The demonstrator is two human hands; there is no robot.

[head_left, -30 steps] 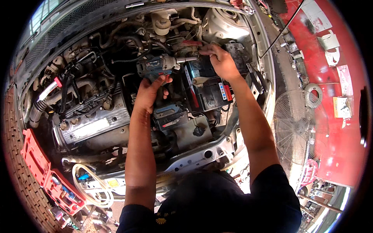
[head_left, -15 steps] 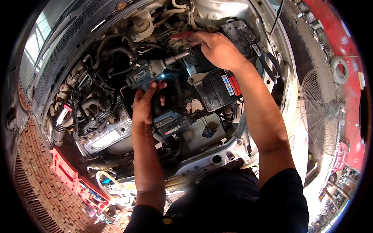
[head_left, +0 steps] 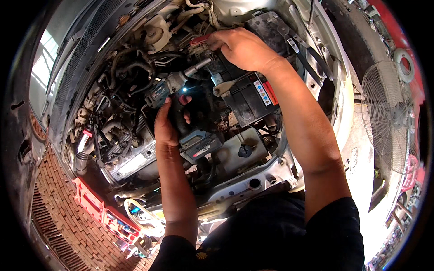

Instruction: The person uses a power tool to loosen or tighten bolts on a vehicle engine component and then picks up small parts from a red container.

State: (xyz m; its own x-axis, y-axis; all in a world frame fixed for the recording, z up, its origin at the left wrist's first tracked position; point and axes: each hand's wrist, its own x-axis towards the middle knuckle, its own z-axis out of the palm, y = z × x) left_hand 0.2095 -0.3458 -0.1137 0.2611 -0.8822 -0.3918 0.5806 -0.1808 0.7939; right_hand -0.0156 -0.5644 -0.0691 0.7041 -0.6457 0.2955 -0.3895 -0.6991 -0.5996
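My left hand point(head_left: 166, 124) is closed round the grip of a blue-grey cordless impact wrench point(head_left: 174, 83) with its small light lit. A long silver socket point(head_left: 197, 67) on the wrench points right, its end close beneath my right fingers. My right hand point(head_left: 244, 47) reaches over the car battery point(head_left: 246, 108), its fingers pinched at a red piece point(head_left: 200, 39) by the battery's far left corner. The wrist and fingers hide much of that corner. Across the battery top lies a brownish metal bar point(head_left: 233, 86).
Hoses and engine parts point(head_left: 131, 67) fill the bay's left side. A pale reservoir with a black cap point(head_left: 239, 149) stands before the battery. A black-handled tool point(head_left: 312, 58) lies along the right side. Beyond are a standing fan point(head_left: 393, 115) and an open red tool case point(head_left: 106, 214).
The whole view has turned slightly. Against the engine bay, both hands and the impact wrench keep nearly the same place, and both grips look unchanged.
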